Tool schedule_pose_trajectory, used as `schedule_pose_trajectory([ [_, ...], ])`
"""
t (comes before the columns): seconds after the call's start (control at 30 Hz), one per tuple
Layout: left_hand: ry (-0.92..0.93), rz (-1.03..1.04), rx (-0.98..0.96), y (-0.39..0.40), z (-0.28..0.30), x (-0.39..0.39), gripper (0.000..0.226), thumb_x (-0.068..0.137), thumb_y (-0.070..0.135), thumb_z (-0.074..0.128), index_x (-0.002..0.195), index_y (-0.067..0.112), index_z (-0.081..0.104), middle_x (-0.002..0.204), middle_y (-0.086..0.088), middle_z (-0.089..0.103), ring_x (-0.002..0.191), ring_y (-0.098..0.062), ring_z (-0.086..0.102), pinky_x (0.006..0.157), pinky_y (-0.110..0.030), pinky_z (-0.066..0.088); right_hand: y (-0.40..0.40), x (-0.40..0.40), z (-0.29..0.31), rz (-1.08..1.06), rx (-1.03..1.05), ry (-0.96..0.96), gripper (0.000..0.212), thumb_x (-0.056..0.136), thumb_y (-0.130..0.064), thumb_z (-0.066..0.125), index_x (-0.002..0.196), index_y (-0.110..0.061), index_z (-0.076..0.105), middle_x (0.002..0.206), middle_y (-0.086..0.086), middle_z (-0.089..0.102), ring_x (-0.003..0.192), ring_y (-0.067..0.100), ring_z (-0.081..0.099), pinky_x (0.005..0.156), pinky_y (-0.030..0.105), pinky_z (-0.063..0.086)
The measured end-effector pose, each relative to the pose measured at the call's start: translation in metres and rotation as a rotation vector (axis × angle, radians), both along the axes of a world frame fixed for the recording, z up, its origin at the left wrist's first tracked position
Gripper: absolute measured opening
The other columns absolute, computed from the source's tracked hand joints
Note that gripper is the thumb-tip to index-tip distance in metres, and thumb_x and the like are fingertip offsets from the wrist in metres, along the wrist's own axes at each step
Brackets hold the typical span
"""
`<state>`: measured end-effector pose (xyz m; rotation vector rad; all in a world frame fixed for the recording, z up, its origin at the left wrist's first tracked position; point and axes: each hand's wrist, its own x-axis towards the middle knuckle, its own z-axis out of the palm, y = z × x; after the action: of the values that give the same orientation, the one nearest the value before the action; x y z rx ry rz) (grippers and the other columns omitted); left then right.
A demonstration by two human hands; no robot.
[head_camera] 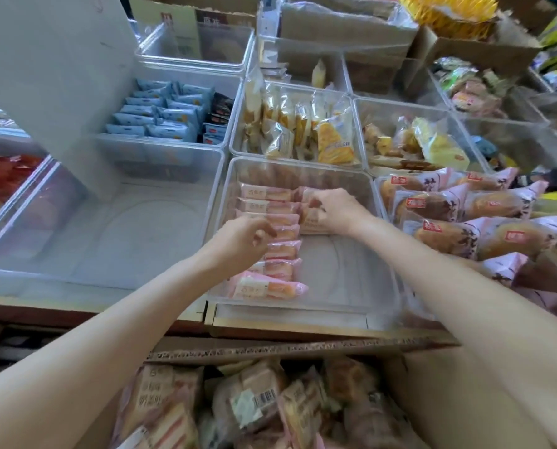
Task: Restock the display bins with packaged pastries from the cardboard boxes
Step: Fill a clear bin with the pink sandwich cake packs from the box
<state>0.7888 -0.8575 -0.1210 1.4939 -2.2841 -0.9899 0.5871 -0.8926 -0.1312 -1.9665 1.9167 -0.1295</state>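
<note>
Now both hands work inside the clear display bin (225, 176): the left hand (238, 239) pinches a pink pastry packet (282, 233) in the standing row, the right hand (335, 210) grips another packet (309, 218) beside it.

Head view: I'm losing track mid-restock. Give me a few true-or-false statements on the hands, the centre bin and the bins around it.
1. Both hands, left hand and right hand, are inside the centre bin at the pink pastry packs. True.
2. The pink packs fill the whole centre bin. False: they line its left side and start a second row at the back; the near right floor is bare.
3. The large bin left of the centre bin is full of blue packs. False: it holds no packs; the blue packs sit in the bin behind it.
4. The cardboard box at the near edge holds packaged pastries. True.
</note>
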Motion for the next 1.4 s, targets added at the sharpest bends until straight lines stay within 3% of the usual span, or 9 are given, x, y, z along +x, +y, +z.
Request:
schedule_pose_trajectory([
  [0.17,0.123,-0.122,-0.147,0.028,0.025,-0.022,0.023,0.086,0.000,0.053,0.101,0.009,0.068,0.105,-0.004,0.066,0.092,-0.018,0.062,0.081,-0.025,0.047,0.076,0.004,0.074,0.143,-0.011,-0.258,0.019,0.091,-0.001,0.050,0.093,-0.006,0.068,0.079,-0.002,0.067,0.067,0.013,0.068,0.067,0.023,0.056],
  [0.4,0.258,-0.574,-0.451,0.104,0.040,-0.026,0.028,0.078,0.014,0.041,0.076,0.013,0.069,0.074,0.002,0.065,0.067,-0.013,0.058,0.061,-0.025,0.047,0.159,0.000,0.114,0.148,0.713,-0.367,0.016,0.094,-0.006,0.051,0.094,0.000,0.065,0.083,0.011,0.072,0.074,0.023,0.070,0.065,0.024,0.056],
  [0.53,0.115,-0.873,-0.456,0.142,0.020,-0.012,0.027,0.081,0.018,0.038,0.078,0.014,0.065,0.075,0.002,0.062,0.067,-0.019,0.059,0.055,-0.025,0.049,0.208,0.025,0.060,0.209,0.953,0.006,0.022,0.092,-0.012,0.053,0.109,-0.001,0.062,0.098,0.010,0.070,0.076,0.023,0.068,0.059,0.020,0.051],
  [0.63,-0.138,-0.880,-0.316,0.150,-0.002,-0.003,0.028,0.089,0.019,0.037,0.101,0.016,0.063,0.097,0.001,0.061,0.087,-0.023,0.060,0.072,-0.033,0.051,0.238,0.040,0.011,0.259,0.954,0.305,0.037,0.090,-0.023,0.058,0.121,-0.002,0.053,0.105,0.007,0.058,0.073,0.019,0.062,0.062,0.026,0.051],
  [0.73,-0.328,-0.837,-0.129,0.152,-0.012,0.008,0.028,0.091,0.017,0.042,0.115,0.019,0.056,0.111,-0.001,0.057,0.100,-0.025,0.058,0.084,-0.037,0.047,0.249,0.049,-0.013,0.282,0.855,0.387,0.051,0.085,-0.031,0.066,0.127,-0.009,0.047,0.117,0.004,0.049,0.095,0.020,0.053,0.071,0.024,0.045],
  [0.87,-0.414,-0.750,0.063,0.154,-0.006,0.013,0.036,0.089,0.027,0.051,0.124,0.019,0.050,0.116,0.001,0.056,0.105,-0.021,0.054,0.091,-0.032,0.044,0.243,0.064,-0.006,0.417,0.793,0.360,0.044,0.081,-0.027,0.071,0.120,-0.010,0.058,0.104,0.005,0.054,0.085,0.018,0.048,0.051,0.023,0.036],
  [1.13,-0.173,-0.519,0.234,0.133,0.072,0.021,0.036,0.077,0.030,0.073,0.107,0.017,0.058,0.076,0.001,0.063,0.048,-0.008,0.054,0.046,-0.018,0.044,0.196,0.076,0.116,0.375,0.524,-0.043,0.018,0.074,-0.027,0.076,0.083,-0.021,0.061,0.073,-0.008,0.055,0.067,0.010,0.052,0.060,0.027,0.043],
  [1.23,-0.152,-0.453,0.074,0.119,0.118,0.026,0.034,0.078,0.031,0.072,0.109,0.020,0.062,0.061,0.010,0.052,0.048,-0.002,0.047,0.045,-0.011,0.037,0.191,0.063,0.158,0.330,0.449,-0.212,0.018,0.080,-0.028,0.073,0.084,-0.014,0.063,0.064,-0.007,0.047,0.055,0.007,0.041,0.047,0.020,0.032],
  [1.4,-0.016,-0.483,-0.318,0.103,0.168,0.029,0.032,0.077,0.021,0.074,0.107,0.016,0.066,0.094,0.003,0.066,0.074,-0.006,0.059,0.069,-0.014,0.046,0.184,0.024,0.184,0.017,0.332,-0.743,0.024,0.095,-0.029,0.052,0.095,-0.011,0.067,0.080,-0.005,0.068,0.064,0.009,0.048,0.050,0.017,0.036],
])
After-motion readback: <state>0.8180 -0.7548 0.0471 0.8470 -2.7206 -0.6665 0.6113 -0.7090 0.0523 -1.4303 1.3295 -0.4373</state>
